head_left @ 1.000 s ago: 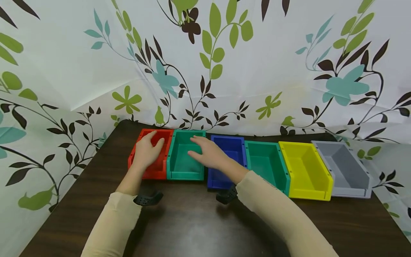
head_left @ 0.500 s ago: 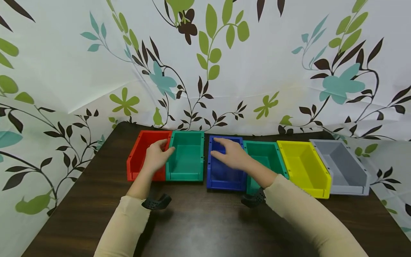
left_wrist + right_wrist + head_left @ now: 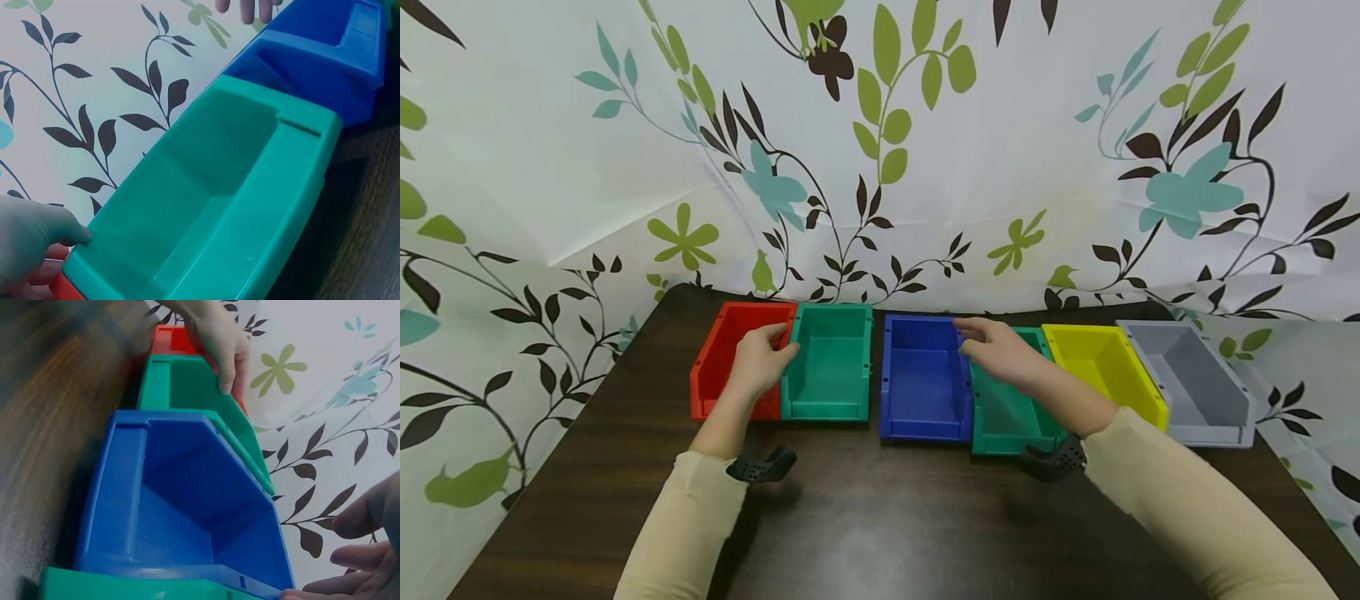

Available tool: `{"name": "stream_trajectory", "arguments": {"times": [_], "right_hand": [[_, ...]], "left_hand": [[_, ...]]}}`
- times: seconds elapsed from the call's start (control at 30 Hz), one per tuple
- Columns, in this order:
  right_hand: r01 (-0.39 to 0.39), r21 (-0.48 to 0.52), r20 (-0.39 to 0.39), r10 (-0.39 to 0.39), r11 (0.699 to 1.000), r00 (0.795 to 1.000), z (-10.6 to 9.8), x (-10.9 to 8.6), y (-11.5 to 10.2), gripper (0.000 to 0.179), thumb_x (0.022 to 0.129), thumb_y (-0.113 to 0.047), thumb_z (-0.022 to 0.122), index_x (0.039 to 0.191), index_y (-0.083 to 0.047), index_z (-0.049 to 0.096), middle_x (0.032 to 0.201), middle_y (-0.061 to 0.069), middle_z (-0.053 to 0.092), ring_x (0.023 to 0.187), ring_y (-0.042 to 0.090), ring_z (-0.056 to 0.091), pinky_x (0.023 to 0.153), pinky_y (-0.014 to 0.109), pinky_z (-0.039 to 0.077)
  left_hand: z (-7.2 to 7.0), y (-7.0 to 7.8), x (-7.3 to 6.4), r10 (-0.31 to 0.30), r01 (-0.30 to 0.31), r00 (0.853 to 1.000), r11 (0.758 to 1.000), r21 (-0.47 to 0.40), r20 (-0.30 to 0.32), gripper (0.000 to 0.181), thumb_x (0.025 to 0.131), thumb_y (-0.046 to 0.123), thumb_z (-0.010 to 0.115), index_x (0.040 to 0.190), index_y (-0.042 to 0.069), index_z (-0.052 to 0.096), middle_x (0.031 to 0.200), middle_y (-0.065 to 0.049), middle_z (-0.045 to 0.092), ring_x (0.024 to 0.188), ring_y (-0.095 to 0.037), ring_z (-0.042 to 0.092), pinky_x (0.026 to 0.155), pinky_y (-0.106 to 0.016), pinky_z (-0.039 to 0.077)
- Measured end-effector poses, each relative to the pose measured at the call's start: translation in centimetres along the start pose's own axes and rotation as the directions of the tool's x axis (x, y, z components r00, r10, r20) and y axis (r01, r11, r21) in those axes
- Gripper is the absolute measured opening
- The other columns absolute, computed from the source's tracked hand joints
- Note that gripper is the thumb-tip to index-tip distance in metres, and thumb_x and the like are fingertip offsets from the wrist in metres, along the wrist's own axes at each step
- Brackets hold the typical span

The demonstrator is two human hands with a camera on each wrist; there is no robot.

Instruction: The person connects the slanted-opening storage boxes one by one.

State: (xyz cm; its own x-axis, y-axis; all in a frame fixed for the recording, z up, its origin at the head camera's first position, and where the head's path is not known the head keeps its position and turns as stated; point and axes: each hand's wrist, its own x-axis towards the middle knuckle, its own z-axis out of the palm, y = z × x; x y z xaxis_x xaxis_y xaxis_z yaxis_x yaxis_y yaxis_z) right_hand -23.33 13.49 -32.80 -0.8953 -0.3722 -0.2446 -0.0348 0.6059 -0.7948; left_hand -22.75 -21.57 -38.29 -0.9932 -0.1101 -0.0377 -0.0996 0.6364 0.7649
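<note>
A red bin [image 3: 718,354] and a green bin [image 3: 832,358] stand side by side at the left of a row. My left hand [image 3: 757,364] pinches their adjoining walls, its thumb at the green rim and its other fingers on the red side, as the left wrist view shows. Right of them sits a blue bin [image 3: 925,379], beside a second green bin [image 3: 1011,417]. Over the shared edge of those two hovers my right hand [image 3: 1003,354], fingers loosely bent and holding nothing. In the right wrist view its fingertips lie right at the blue bin's back corner.
A yellow bin [image 3: 1093,358] and a grey bin [image 3: 1195,383] continue the row to the right. All stand on a dark wooden table [image 3: 880,525]. Behind hangs a white leaf-patterned sheet [image 3: 940,167]. A narrow gap separates the left green bin from the blue one.
My right hand has moved rightward from the left green bin, across the blue bin, to its right edge. My left hand has shifted from over the red bin to the red and green bins' adjoining walls.
</note>
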Motion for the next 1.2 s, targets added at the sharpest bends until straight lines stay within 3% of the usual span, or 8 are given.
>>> {"name": "stream_trajectory", "arguments": {"times": [0.2, 0.47, 0.63, 0.73, 0.87, 1.0, 1.2], "right_hand": [[-0.103, 0.205, 0.024, 0.101, 0.973, 0.995, -0.2, -0.6, -0.6, 0.053, 0.095, -0.011, 0.037, 0.147, -0.004, 0.029, 0.153, 0.022, 0.026, 0.134, 0.039, 0.038, 0.106, 0.050, 0.038], [-0.124, 0.279, 0.051, 0.114, 0.952, 0.992, -0.1, -0.2, -1.3, 0.050, 0.098, -0.012, 0.038, 0.146, -0.001, 0.031, 0.154, 0.020, 0.025, 0.137, 0.038, 0.035, 0.103, 0.048, 0.042], [-0.116, 0.309, 0.038, 0.110, 0.944, 0.993, 0.5, 0.2, -1.4, 0.050, 0.098, -0.014, 0.042, 0.144, 0.003, 0.033, 0.148, 0.023, 0.034, 0.131, 0.036, 0.044, 0.101, 0.045, 0.045], [-0.109, 0.235, 0.011, 0.109, 0.966, 0.994, 0.9, 0.7, -1.2, 0.051, 0.096, -0.016, 0.048, 0.142, 0.005, 0.036, 0.141, 0.024, 0.044, 0.121, 0.035, 0.055, 0.094, 0.043, 0.050], [-0.117, 0.021, -0.048, 0.118, 0.993, 0.992, 1.6, 1.6, -1.0, 0.056, 0.091, -0.018, 0.060, 0.137, 0.008, 0.041, 0.117, 0.024, 0.063, 0.091, 0.025, 0.068, 0.077, 0.036, 0.058], [-0.155, -0.137, -0.088, 0.143, 0.978, 0.986, 2.3, 2.7, -1.0, 0.060, 0.086, -0.018, 0.068, 0.134, 0.009, 0.044, 0.100, 0.021, 0.068, 0.067, 0.016, 0.066, 0.061, 0.029, 0.058], [-0.185, -0.221, -0.129, 0.160, 0.958, 0.979, 2.8, 3.9, -0.9, 0.052, 0.086, -0.012, 0.063, 0.131, 0.011, 0.048, 0.109, 0.024, 0.065, 0.059, 0.016, 0.066, 0.057, 0.030, 0.057]], "left_hand": [[-0.2, -0.1, -0.1, -0.011, 0.011, 1.000, 1.000, -0.005, 0.016, 0.053, 0.094, 0.019, 0.054, 0.141, -0.001, 0.040, 0.142, -0.022, 0.045, 0.125, -0.037, 0.047, 0.099, -0.049, 0.046], [-1.0, -0.3, -0.4, -0.014, 0.014, 1.000, 1.000, 0.003, 0.014, 0.053, 0.095, 0.020, 0.054, 0.142, 0.000, 0.040, 0.143, -0.021, 0.044, 0.125, -0.038, 0.047, 0.097, -0.050, 0.047], [-1.3, -0.5, -0.5, -0.024, 0.024, 1.000, 1.000, 0.004, 0.020, 0.053, 0.095, 0.020, 0.053, 0.143, 0.000, 0.039, 0.144, -0.022, 0.043, 0.126, -0.039, 0.046, 0.097, -0.051, 0.046], [-1.5, -0.6, -0.6, -0.031, 0.031, 0.999, 1.000, 0.002, 0.023, 0.054, 0.095, 0.020, 0.053, 0.143, 0.001, 0.038, 0.144, -0.022, 0.042, 0.127, -0.039, 0.045, 0.097, -0.051, 0.047], [-1.6, -0.8, -0.8, -0.034, 0.034, 0.999, 0.999, 0.000, 0.024, 0.054, 0.095, 0.021, 0.053, 0.143, 0.001, 0.038, 0.145, -0.022, 0.042, 0.127, -0.039, 0.045, 0.097, -0.050, 0.047], [-1.5, -0.8, -0.9, -0.032, 0.033, 0.999, 0.999, -0.013, 0.024, 0.054, 0.095, 0.020, 0.054, 0.143, 0.000, 0.038, 0.144, -0.022, 0.042, 0.127, -0.039, 0.045, 0.097, -0.050, 0.047], [-1.4, -1.1, -0.7, -0.033, 0.034, 0.999, 0.999, -0.036, 0.032, 0.054, 0.095, 0.020, 0.054, 0.143, 0.001, 0.039, 0.144, -0.021, 0.042, 0.127, -0.038, 0.044, 0.097, -0.049, 0.047]]}}
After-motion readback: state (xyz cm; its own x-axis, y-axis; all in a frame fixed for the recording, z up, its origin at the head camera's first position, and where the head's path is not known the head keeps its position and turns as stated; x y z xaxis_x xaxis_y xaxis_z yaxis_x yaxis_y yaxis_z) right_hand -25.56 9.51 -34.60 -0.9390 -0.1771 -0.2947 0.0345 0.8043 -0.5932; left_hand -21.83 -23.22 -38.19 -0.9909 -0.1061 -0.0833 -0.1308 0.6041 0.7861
